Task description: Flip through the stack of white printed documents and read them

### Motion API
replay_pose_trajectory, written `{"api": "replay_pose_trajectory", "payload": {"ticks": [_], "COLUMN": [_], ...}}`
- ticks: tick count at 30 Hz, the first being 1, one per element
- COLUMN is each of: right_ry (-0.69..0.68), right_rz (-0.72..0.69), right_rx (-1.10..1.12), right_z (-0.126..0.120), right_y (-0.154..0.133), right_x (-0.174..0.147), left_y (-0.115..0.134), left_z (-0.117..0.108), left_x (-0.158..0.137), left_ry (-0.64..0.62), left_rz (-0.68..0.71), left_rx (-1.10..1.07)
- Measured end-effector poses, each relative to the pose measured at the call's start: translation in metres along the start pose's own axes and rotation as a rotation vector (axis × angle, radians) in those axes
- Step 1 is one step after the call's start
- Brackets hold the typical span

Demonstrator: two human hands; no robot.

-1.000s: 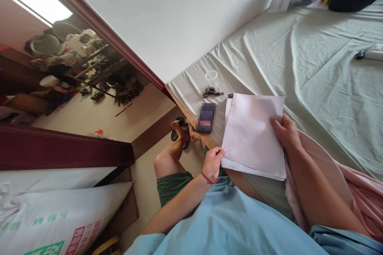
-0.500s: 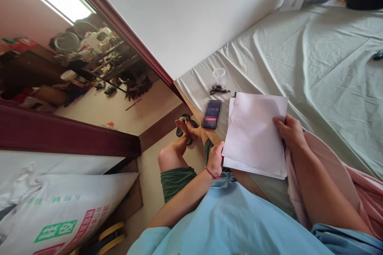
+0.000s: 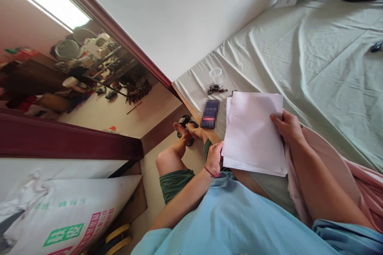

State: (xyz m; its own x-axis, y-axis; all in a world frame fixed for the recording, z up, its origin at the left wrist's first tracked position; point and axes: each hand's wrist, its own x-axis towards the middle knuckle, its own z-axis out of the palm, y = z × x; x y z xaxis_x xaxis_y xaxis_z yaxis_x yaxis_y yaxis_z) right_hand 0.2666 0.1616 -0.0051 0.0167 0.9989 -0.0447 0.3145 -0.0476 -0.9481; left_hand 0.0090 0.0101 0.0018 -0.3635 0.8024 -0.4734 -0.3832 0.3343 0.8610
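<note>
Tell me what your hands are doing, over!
Left hand and right hand grip paper stack at opposite edges. Keys, dark blurred card beside it on bed sheet.

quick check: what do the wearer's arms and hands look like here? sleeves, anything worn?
Both forearms are bare, no gloves. The left hand has a thin red string bracelet at the wrist. The right hand shows no ring, watch or band. A light blue shirt covers the torso, its short sleeve ending at the right upper arm.
</note>
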Motion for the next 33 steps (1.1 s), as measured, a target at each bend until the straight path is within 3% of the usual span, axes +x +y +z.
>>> {"api": "replay_pose_trajectory", "payload": {"ticks": [6,11,18,22,29,33], "right_ry": [0.01,0.013,0.024,0.039,0.003,-0.004], "right_rz": [0.049,0.052,0.051,0.06,0.18,0.201], "right_rx": [0.023,0.02,-0.008,-0.032,0.253,0.281], "right_z": [0.001,-0.001,-0.002,-0.002,-0.001,-0.002], "right_y": [-0.003,-0.004,-0.003,-0.005,-0.008,-0.006], "right_x": [0.0,0.0,-0.001,-0.005,-0.005,-0.001], "left_y": [-0.003,-0.006,-0.003,-0.006,-0.011,-0.009], "left_z": [-0.003,-0.003,-0.001,-0.006,-0.012,-0.015], "left_x": [0.001,0.002,0.002,0.005,0.012,0.015], "left_ry": [-0.099,-0.07,0.004,-0.1,-0.155,-0.177], "left_rz": [0.016,0.019,-0.016,-0.026,-0.065,-0.124], "left_rx": [0.066,0.116,0.015,0.071,0.09,0.074]}}
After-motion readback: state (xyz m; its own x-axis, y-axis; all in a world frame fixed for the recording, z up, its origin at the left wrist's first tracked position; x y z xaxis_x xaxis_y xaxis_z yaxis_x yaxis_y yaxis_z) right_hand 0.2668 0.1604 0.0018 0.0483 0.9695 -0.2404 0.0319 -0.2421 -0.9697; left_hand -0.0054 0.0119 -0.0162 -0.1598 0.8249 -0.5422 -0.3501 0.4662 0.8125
